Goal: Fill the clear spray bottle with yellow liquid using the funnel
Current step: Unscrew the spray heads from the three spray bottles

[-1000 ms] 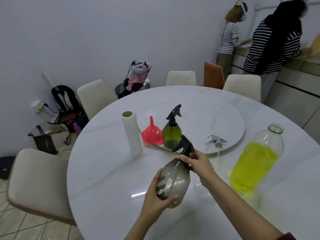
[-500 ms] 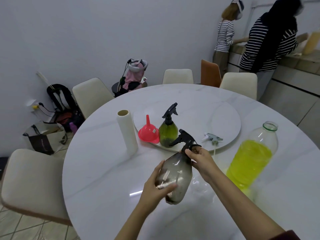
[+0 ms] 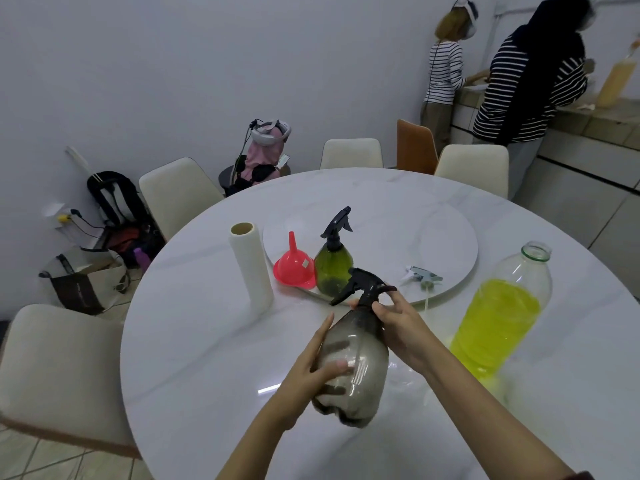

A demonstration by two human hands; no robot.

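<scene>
The left hand (image 3: 313, 367) holds the smoky spray bottle (image 3: 353, 362) round its belly, and the right hand (image 3: 398, 323) pinches its black neck, above the left grip. The bottle's long axis leans away, towards the red funnel (image 3: 294, 268), which stands beyond both hands.

i see the smoky clear spray bottle (image 3: 353, 362) tilted between my hands, black trigger head on. the red funnel (image 3: 294, 270) sits mouth-down beyond my left hand (image 3: 304, 375); the yellow liquid bottle (image 3: 498, 317) stands uncapped, right of my right hand (image 3: 401, 327).
</scene>
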